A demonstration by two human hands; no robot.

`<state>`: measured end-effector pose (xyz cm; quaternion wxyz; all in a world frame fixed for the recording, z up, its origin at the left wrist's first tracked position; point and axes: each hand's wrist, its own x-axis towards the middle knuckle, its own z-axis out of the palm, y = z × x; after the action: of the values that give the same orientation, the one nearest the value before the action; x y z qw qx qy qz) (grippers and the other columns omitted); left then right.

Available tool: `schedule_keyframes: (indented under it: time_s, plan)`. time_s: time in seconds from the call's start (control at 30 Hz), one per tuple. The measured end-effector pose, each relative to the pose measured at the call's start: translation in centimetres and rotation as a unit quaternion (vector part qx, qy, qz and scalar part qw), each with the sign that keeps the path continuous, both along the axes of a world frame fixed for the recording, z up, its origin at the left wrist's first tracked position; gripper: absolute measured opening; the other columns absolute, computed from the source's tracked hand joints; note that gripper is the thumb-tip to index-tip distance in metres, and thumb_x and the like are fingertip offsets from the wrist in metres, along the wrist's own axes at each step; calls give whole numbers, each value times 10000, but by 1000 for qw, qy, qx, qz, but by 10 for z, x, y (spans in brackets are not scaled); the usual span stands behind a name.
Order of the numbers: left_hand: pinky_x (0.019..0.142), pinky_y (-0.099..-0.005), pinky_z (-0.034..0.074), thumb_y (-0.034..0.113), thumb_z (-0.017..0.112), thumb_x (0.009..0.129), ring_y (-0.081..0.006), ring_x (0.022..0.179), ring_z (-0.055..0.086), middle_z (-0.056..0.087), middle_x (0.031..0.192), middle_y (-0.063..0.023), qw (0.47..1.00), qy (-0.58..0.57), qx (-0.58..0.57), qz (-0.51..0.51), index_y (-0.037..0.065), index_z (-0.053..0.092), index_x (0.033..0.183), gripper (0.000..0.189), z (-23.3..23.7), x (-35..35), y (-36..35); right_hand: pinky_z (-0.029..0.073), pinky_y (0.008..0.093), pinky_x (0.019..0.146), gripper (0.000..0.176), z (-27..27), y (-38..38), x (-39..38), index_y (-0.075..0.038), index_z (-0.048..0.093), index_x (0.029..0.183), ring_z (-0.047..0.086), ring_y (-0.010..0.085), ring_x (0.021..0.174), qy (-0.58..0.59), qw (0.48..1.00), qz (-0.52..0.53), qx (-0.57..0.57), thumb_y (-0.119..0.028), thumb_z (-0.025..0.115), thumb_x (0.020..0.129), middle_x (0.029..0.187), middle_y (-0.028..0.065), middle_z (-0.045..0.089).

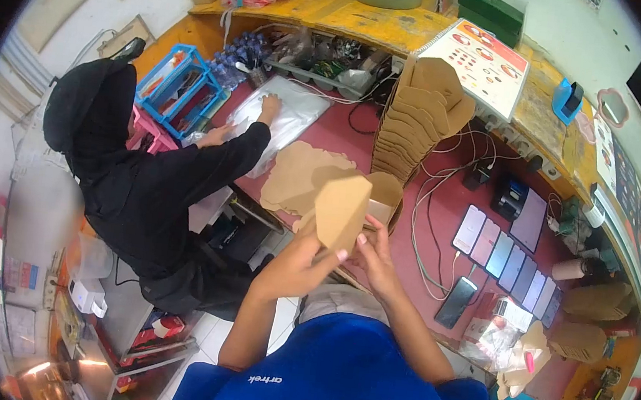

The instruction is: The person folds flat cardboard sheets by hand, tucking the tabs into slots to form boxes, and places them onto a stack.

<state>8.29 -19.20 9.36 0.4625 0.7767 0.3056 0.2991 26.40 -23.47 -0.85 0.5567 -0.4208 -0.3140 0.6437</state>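
Both hands hold a brown paperboard box [341, 211] in front of my body, its pointed end upward and a flat face towards me. My left hand [301, 261] grips its lower left side, fingers curled round it. On the lower right edge, my right hand [377, 258] has its thumb and fingers closed. Just behind, an open-topped brown paperboard box [389, 193] stands on the red table. Flat brown paperboard blanks [296, 173] lie in a loose pile to the left. A tall nested stack of paperboard boxes [406, 127] leans farther back.
A co-worker in black [144, 191] handles clear plastic sheets [291, 105] at the left. Several phones [499, 254] lie in a row at the right, with cables [431, 211] nearby. A plastic bag [493, 332] sits near the right front edge. A yellow shelf [301, 5] runs behind.
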Motion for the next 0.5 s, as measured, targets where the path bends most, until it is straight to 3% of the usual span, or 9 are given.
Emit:
schedule_keyframes:
  time_s: [0.07,0.13,0.17,0.2,0.23,0.3,0.37,0.43,0.5]
  plan:
    - [1049,-433,446,147,686,959,-375,1233,587,596,1333,-240,999,5,14,34,-38,615,1279,376,5,-1,3,490,411,1018,672,1,-2,-1,-141,255,1585,574,246,1185,-29,999,22,17,-240,624,1032,1378,170,505]
    - [1009,-430,472,137,681,959,-386,1162,632,646,1256,-248,997,11,31,68,-42,640,1230,327,4,-7,4,457,452,1067,854,0,-4,-2,-87,303,1565,541,314,1250,-290,941,-27,171,-289,796,898,1427,196,449]
    - [972,-393,492,103,686,954,-292,1111,653,686,1199,-215,995,21,15,97,-49,627,1253,341,-1,-12,5,457,452,1067,854,8,-3,1,-87,303,1565,541,314,1250,-287,942,-25,173,-289,796,898,1427,196,449]
    - [935,-355,511,70,691,950,-198,1061,673,725,1141,-182,992,30,-1,125,-56,614,1277,358,-2,-16,6,430,470,1097,975,23,-3,6,-71,288,1572,503,352,1299,-364,904,-43,220,-307,858,816,1455,214,415]
    - [935,-355,511,70,691,950,-198,1061,673,725,1141,-182,991,32,-1,127,-56,614,1277,358,-1,-18,5,404,488,1127,1097,37,-3,10,-56,272,1578,464,391,1348,-438,857,-60,263,-324,920,735,1483,232,381]
    - [864,-380,535,117,712,935,-305,984,720,713,1106,-229,991,41,-17,129,-66,632,1185,321,8,-21,2,400,478,1135,1142,58,-2,13,-45,245,1588,425,390,1388,-444,849,-40,284,-337,930,722,1501,237,366]
    - [883,-375,538,101,715,934,-290,1009,721,710,1130,-225,993,28,-19,111,-66,620,1205,332,14,-23,0,397,469,1143,1188,70,5,14,-33,218,1598,387,389,1427,-455,835,-25,309,-350,939,708,1519,242,351]
    - [903,-370,540,85,718,934,-274,1034,721,706,1155,-222,995,16,-24,96,-65,608,1224,345,25,-22,-4,374,470,1162,1194,77,9,6,-43,205,1606,372,394,1443,-395,860,24,322,-330,940,709,1534,237,348]
    - [960,-370,540,56,700,950,-260,1081,715,697,1205,-194,992,-43,-113,25,-57,570,1281,373,43,-22,-11,405,474,1137,1158,82,12,0,-53,234,1598,398,398,1425,-388,859,14,333,-320,936,716,1528,240,355]
